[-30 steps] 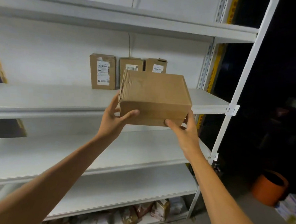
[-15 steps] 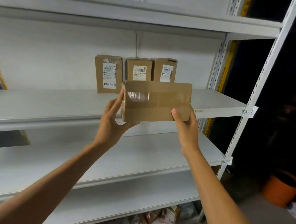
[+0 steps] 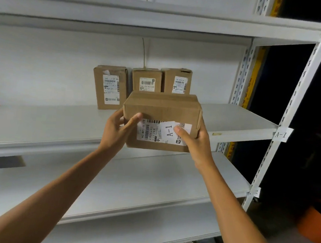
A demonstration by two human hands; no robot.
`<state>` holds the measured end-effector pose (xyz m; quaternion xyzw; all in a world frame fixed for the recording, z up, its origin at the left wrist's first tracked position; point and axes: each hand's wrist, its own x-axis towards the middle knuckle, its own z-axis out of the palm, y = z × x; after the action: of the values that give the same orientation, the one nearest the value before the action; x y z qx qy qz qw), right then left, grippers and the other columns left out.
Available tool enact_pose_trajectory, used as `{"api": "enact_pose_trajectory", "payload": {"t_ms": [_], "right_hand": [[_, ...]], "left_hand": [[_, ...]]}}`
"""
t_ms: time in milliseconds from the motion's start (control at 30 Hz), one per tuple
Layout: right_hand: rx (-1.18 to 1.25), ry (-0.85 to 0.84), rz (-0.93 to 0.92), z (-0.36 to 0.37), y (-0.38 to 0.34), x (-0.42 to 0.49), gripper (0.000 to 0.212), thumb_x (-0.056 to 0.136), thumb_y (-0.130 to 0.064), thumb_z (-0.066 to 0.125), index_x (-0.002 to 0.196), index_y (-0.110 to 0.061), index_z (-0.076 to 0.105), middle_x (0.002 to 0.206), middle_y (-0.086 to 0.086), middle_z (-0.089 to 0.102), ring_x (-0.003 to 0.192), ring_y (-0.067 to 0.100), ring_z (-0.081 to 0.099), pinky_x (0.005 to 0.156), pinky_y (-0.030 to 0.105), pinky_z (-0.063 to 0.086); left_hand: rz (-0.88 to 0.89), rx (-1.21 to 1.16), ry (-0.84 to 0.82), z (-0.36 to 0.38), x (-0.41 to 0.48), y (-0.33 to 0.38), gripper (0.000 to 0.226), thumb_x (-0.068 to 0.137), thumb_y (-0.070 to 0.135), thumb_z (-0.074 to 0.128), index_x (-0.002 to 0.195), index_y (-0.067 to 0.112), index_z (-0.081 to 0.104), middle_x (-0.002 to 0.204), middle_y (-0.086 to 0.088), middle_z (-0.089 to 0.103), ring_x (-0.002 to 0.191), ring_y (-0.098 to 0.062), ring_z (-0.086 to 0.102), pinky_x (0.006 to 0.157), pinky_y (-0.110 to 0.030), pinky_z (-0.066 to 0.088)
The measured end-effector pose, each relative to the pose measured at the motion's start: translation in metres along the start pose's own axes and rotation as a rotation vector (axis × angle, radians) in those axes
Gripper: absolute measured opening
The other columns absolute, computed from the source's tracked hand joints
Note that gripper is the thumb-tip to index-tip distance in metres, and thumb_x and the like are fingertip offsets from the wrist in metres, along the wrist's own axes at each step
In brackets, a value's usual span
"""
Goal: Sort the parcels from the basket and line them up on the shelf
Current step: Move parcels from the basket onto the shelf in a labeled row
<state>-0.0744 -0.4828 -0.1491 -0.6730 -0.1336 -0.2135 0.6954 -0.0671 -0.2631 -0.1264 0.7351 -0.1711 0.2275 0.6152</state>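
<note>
A white metal shelf [image 3: 43,121] stands against a white wall, with a dark aisle to its right and an orange tub [image 3: 313,226] on the floor there. A tag [image 3: 282,134] on the upright reads A-1. Three parcels [image 3: 146,80] stand upright in a row at the back of the shelf. I hold a brown box [image 3: 162,110] in the air, just in front of the shelf's edge. My left hand [image 3: 115,131] grasps its left end, fingers curled round it. My right hand [image 3: 198,142] grasps its right end, thumb on a label [image 3: 155,132] marked A-1.
</note>
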Motion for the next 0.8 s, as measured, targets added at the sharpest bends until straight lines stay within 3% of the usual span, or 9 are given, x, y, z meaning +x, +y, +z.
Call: {"api": "enact_pose_trajectory", "payload": {"t_ms": [133,267,400,533,700,800], "right_hand": [[0.015,0.038,0.015,-0.013,0.011,0.018,0.042,0.085,-0.02,0.073,0.123,-0.023,0.057,0.1,-0.013,0.071,0.089,0.0,0.069,0.07,0.016,0.054],[0.007,0.072,0.046,-0.021,0.027,0.032,0.039,0.084,-0.029,0.073,0.119,-0.032,0.057,0.105,-0.012,0.071,0.094,0.004,0.069,0.075,0.022,0.057],[-0.039,0.135,0.055,-0.024,0.037,0.05,0.043,0.078,-0.039,0.076,0.115,-0.031,0.055,0.104,-0.013,0.069,0.093,0.005,0.069,0.078,0.026,0.058],[-0.058,0.143,0.06,-0.024,0.043,0.078,0.03,0.08,-0.039,0.075,0.103,-0.036,0.057,0.097,-0.018,0.069,0.087,-0.002,0.068,0.073,0.019,0.055],[-0.024,0.153,0.038,-0.018,0.054,0.112,0.04,0.083,-0.031,0.074,0.119,-0.023,0.059,0.1,-0.016,0.07,0.089,-0.002,0.068,0.071,0.015,0.056],[-0.121,0.115,0.017,-0.024,0.06,0.134,0.071,0.08,-0.029,0.078,0.14,-0.032,0.041,0.11,-0.016,0.065,0.09,-0.005,0.066,0.075,0.021,0.058]], "left_hand": [[-0.007,-0.051,-0.117,0.012,0.014,-0.001,0.076,0.065,0.044,0.074,0.132,0.014,0.053,0.104,0.003,0.07,0.094,-0.012,0.069,0.068,-0.022,0.056],[-0.057,-0.062,-0.268,0.012,0.029,-0.016,0.091,0.066,0.032,0.079,0.146,0.025,0.036,0.121,0.005,0.064,0.111,-0.017,0.062,0.075,-0.025,0.056],[-0.05,-0.047,-0.301,0.015,0.047,-0.03,0.095,0.063,0.039,0.081,0.143,0.047,0.03,0.145,-0.006,0.039,0.128,-0.027,0.047,0.089,-0.042,0.055],[-0.002,-0.009,-0.315,0.021,0.071,-0.033,0.095,0.069,0.037,0.077,0.147,0.044,0.024,0.14,0.004,0.05,0.122,-0.018,0.054,0.087,-0.037,0.056],[0.05,-0.05,-0.246,0.027,0.113,-0.043,0.09,0.067,0.037,0.078,0.145,0.039,0.033,0.127,0.001,0.06,0.112,-0.02,0.061,0.082,-0.039,0.058],[0.029,-0.088,-0.205,0.031,0.145,-0.051,0.089,0.062,0.038,0.083,0.142,0.034,0.043,0.125,-0.002,0.062,0.105,-0.02,0.065,0.081,-0.038,0.058]]}}
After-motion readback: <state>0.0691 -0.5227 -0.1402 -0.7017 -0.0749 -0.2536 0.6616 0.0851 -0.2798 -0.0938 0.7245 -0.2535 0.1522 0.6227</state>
